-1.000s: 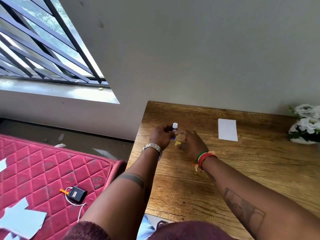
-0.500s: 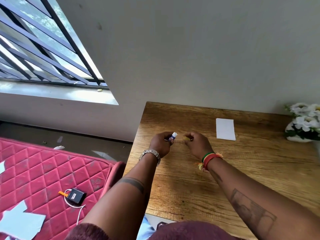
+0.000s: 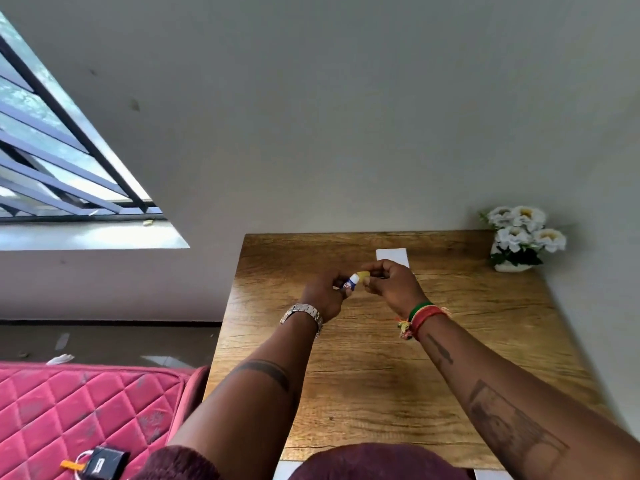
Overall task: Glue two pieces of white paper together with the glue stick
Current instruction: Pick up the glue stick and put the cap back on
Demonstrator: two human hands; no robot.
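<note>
My left hand (image 3: pixel 323 293) grips a small blue and white glue stick (image 3: pixel 351 282), its white tip pointing right and up. My right hand (image 3: pixel 393 285) pinches a small yellow cap (image 3: pixel 364 275) right at that tip; whether the cap touches it I cannot tell. Both hands hover over the far middle of the wooden table (image 3: pixel 381 375). White paper (image 3: pixel 392 256) lies flat near the table's back edge, partly hidden behind my right hand.
A white pot of white flowers (image 3: pixel 521 237) stands at the table's back right corner against the wall. A red quilted mattress (image 3: pixel 69 417) lies to the left, with a small black device and cable (image 3: pixel 104 462) on it.
My right hand picked the yellow cap off the table and brought it up to the glue stick's tip. My left hand tilted the stick towards it. My head turned, shifting the view.
</note>
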